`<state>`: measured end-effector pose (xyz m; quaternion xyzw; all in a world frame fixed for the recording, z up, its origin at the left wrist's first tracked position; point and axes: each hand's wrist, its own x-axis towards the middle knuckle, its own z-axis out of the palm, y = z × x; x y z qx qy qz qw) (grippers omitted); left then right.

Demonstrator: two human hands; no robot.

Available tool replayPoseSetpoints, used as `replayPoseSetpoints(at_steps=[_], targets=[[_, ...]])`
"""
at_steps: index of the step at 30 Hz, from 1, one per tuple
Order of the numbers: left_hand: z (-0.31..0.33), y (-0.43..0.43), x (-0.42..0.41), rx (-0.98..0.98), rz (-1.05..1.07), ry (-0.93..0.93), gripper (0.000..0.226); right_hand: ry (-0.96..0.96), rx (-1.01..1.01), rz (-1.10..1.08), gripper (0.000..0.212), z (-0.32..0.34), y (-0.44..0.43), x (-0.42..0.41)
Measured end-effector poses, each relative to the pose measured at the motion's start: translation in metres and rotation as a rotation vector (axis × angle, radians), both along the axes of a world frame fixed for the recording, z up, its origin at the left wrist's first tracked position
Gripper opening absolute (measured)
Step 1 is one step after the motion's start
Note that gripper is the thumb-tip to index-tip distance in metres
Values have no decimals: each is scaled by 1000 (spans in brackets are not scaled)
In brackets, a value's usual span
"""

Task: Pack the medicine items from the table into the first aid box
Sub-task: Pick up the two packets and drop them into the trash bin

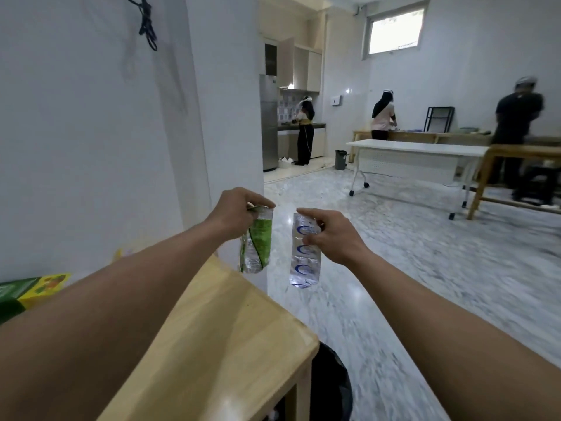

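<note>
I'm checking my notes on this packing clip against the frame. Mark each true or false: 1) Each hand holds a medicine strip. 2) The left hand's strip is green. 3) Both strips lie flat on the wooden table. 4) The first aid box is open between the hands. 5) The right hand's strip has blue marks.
1) True: the left hand and the right hand each pinch a strip by its top.
2) True: the green strip.
3) False: both hang in the air past the wooden table edge.
4) False: no first aid box shows.
5) True: the blue-marked strip.
</note>
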<state>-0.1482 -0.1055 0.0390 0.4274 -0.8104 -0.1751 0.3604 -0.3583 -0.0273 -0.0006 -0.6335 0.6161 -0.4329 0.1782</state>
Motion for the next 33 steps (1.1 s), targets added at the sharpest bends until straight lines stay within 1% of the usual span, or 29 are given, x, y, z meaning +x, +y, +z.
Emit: replayPoseSetpoints(at_steps=[4, 11, 13, 17, 22, 25, 28, 30, 32, 33], targets=[[-23, -30, -30, 21, -39, -13, 38, -13, 52, -57, 66, -39, -14, -24], [-80, -81, -73, 123, -163, -148, 45, 3, 185, -160, 61, -122, -41, -59], [-96, -95, -85, 141, -194, -216, 45, 11, 221, -179, 60, -145, -49, -65], [-123, -113, -108, 215, -273, -367, 36, 16, 296, -174, 60, -183, -59, -70], [-158, -129, -119, 279, -330, -546, 32, -34, 397, -181, 60, -227, -68, -67], [-174, -133, -120, 329, -337, -662, 36, -32, 416, -201, 60, -252, -70, -64], [-185, -131, -122, 484, -353, -680, 39, -34, 464, -200, 60, -271, -68, -61], [-188, -129, -122, 585, -363, -704, 49, -13, 503, -176, 58, -281, -63, -60], [-187, -129, -121, 627, -357, -758, 62, -1, 538, -165, 57, -286, -57, -60], [-186, -130, -121, 633, -352, -774, 64, 5, 552, -162, 57, -287, -55, -62]])
